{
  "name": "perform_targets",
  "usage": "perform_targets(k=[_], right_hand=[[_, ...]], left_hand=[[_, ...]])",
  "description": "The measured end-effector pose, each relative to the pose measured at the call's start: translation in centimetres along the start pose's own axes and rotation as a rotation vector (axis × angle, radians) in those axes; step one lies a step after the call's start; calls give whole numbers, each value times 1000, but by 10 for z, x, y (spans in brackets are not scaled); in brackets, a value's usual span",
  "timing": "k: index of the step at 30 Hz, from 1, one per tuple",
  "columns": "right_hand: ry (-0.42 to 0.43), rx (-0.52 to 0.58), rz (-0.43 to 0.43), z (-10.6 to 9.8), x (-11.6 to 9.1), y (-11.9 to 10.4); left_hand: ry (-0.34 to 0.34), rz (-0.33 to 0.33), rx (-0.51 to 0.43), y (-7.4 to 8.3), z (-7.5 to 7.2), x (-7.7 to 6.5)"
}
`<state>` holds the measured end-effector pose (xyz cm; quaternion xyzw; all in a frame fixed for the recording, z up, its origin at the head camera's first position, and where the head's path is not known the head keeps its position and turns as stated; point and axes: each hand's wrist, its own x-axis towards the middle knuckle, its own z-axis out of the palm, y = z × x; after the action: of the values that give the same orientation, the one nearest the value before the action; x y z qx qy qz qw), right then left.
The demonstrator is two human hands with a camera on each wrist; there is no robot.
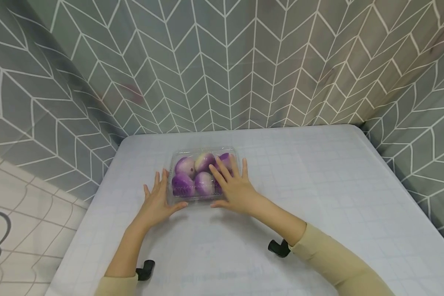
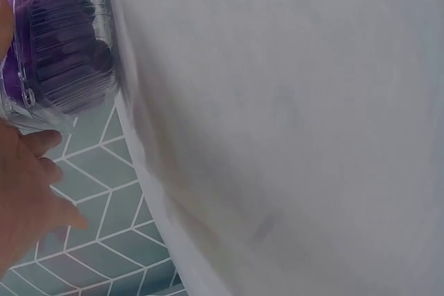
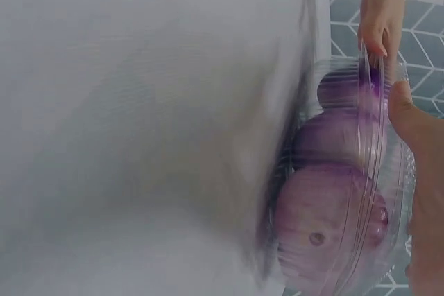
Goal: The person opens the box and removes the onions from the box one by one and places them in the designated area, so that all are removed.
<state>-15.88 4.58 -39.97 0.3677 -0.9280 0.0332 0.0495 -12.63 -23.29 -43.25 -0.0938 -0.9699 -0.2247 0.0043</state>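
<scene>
Left hand [image 1: 155, 208], right hand [image 1: 238, 192]: fingers wide. Clear box [image 1: 197, 198] probably flexes, so we'd cup its ends between them.

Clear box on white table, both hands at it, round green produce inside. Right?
Wrong colour: the round produce is purple and white, not green, per the head view. The clear box is on the white table, left hand and right hand at it.

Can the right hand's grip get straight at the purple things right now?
Probably not: the right hand's grip is spread over the clear box, which looks closed around the purple things, so plastic seems to be in the way.
</scene>
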Motion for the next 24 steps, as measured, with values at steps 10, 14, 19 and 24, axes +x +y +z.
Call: perform_targets(k=[10, 14, 19, 24], right_hand=[[210, -57, -164, 2, 19, -8], [314, -59, -239, 2, 26, -11], [338, -79, -285, 3, 31, -16], [345, -118, -310, 8, 35, -22]], left_hand=[[18, -30, -3, -2, 0, -1], [24, -63, -24, -1, 1, -3], [38, -89, -142, 2, 3, -6], [37, -154, -318, 7, 3, -10]])
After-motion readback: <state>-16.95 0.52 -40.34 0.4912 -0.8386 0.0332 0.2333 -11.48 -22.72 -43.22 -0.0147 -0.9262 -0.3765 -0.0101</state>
